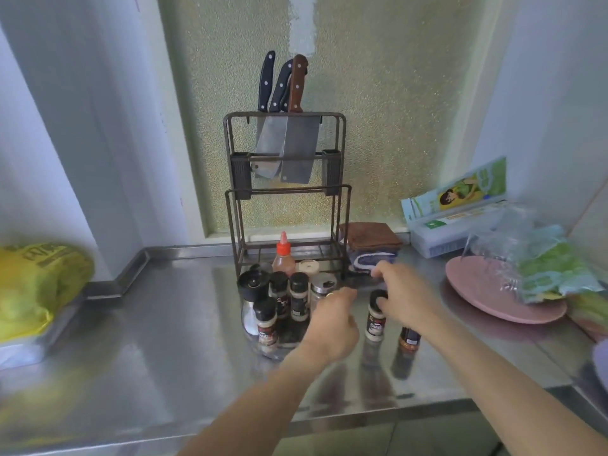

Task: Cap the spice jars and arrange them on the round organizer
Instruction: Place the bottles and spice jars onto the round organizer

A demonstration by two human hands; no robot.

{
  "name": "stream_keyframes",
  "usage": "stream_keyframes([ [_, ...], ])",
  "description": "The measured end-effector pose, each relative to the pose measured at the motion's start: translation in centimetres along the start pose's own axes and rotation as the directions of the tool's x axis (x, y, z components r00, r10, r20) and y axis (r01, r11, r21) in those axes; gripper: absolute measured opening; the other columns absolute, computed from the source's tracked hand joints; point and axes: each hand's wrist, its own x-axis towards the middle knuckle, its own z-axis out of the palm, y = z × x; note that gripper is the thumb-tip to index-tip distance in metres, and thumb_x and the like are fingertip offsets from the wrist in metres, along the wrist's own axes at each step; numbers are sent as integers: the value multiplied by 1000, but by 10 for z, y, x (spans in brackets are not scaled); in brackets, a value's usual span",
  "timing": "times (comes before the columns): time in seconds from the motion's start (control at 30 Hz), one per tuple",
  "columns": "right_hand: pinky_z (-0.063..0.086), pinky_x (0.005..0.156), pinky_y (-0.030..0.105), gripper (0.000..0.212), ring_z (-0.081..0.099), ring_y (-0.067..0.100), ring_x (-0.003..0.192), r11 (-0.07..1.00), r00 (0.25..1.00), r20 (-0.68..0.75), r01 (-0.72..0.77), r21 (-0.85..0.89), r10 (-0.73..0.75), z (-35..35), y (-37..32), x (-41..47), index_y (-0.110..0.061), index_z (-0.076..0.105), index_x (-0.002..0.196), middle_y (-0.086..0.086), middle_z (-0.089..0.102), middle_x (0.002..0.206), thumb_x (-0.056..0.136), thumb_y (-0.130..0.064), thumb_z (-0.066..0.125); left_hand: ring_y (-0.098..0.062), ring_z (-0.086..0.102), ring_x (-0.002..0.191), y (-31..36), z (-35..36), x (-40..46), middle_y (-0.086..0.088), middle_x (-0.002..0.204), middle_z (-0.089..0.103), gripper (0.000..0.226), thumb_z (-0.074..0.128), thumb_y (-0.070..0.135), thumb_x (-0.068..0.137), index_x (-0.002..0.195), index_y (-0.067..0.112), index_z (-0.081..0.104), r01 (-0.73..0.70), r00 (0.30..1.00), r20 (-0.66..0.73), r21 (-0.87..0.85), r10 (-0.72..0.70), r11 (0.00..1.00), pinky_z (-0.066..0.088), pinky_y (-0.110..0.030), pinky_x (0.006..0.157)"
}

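Several black-capped spice jars [266, 320] stand on the round organizer [274, 352] at the counter's middle, with a black grinder [252, 284] and a silver-lidded jar [320, 286] among them. To its right a light-filled spice jar [375, 324] stands on the steel counter; my right hand [401, 294] rests its fingers on that jar's black cap. A jar of reddish spice [409, 339] stands just right of it, its top hidden by my right forearm. My left hand [332, 324] hovers by the organizer's right edge, fingers curled, nothing visible in it.
A wire knife rack [286, 179] with cleavers stands behind the organizer, with a red-capped sauce bottle [283, 258] at its foot. Folded cloths [370, 245], a pink plate [487, 297] and plastic bags [543, 268] lie at the right. A yellow bag [36, 284] sits far left.
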Motion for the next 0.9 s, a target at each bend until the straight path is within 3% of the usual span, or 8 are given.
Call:
stream_keyframes([
  [0.1, 51, 87, 36, 42, 62, 29, 119, 998, 995, 96, 5, -63, 1, 8, 6, -4, -24, 58, 127, 4, 66, 128, 86, -18, 67, -37, 62, 123, 13, 24, 7, -19, 130, 67, 58, 46, 20, 80, 135, 3, 55, 87, 994, 67, -99, -81, 991, 49, -44, 103],
  [0.23, 51, 84, 36, 39, 64, 30, 115, 1000, 996, 84, 16, -9, -15, 7, 1, -5, -24, 61, 121, 5, 71, 123, 84, -16, 68, -41, 63, 119, 13, 27, 10, -20, 125, 70, 40, 55, 11, 87, 127, 4, 57, 117, 993, 26, -110, -115, 987, 51, -47, 98],
  [0.4, 56, 85, 41, 38, 69, 28, 107, 978, 991, -23, 137, 158, -135, -12, -27, -12, -26, 66, 114, 1, 76, 111, 78, -17, 75, -37, 66, 115, 12, -29, -13, -16, 122, 73, 62, 40, 17, 76, 135, 12, 56, 31, 995, -95, -68, -38, 997, 54, -47, 96],
  [0.5, 55, 85, 40, 36, 68, 25, 105, 951, 975, -116, 214, 224, -192, -24, -58, -13, -26, 66, 113, -1, 75, 108, 79, -21, 78, -33, 67, 111, 6, -73, -24, -12, 120, 74, 64, 41, 15, 74, 136, 18, 58, -25, 990, -140, 62, 34, 998, 55, -46, 93],
  [0.63, 53, 91, 37, 35, 67, 26, 112, 922, 964, -144, 256, 291, -223, -14, -100, -8, -22, 65, 117, 0, 74, 116, 85, -23, 79, -32, 66, 113, -14, -108, -17, -9, 120, 74, 54, 47, -3, 84, 126, 21, 70, 29, 981, -194, 271, 25, 962, 53, -40, 92],
  [0.77, 48, 83, 35, 29, 67, 27, 111, 938, 970, -136, 232, 257, -203, 20, -125, 0, -20, 65, 117, 1, 73, 111, 89, -16, 73, -32, 61, 120, -33, -108, -12, -10, 126, 68, 55, 50, -6, 82, 127, 18, 70, 67, 996, -83, 491, -30, 869, 50, -40, 99],
  [0.83, 43, 75, 32, 36, 68, 26, 105, 942, 968, -158, 231, 244, -197, 35, -128, 3, -18, 62, 123, 1, 73, 106, 89, -11, 71, -32, 61, 119, -42, -104, -10, -10, 123, 69, 53, 51, -6, 80, 123, 17, 72, 40, 999, -38, 537, -23, 843, 52, -41, 99],
  [0.9, 47, 74, 33, 44, 70, 26, 101, 940, 966, -167, 236, 247, -199, 46, -128, 4, -16, 58, 129, 2, 74, 103, 88, -8, 71, -33, 58, 119, -49, -101, -8, -11, 120, 69, 48, 50, -5, 81, 116, 17, 74, 12, 1000, -6, 579, -11, 815, 51, -41, 99],
])
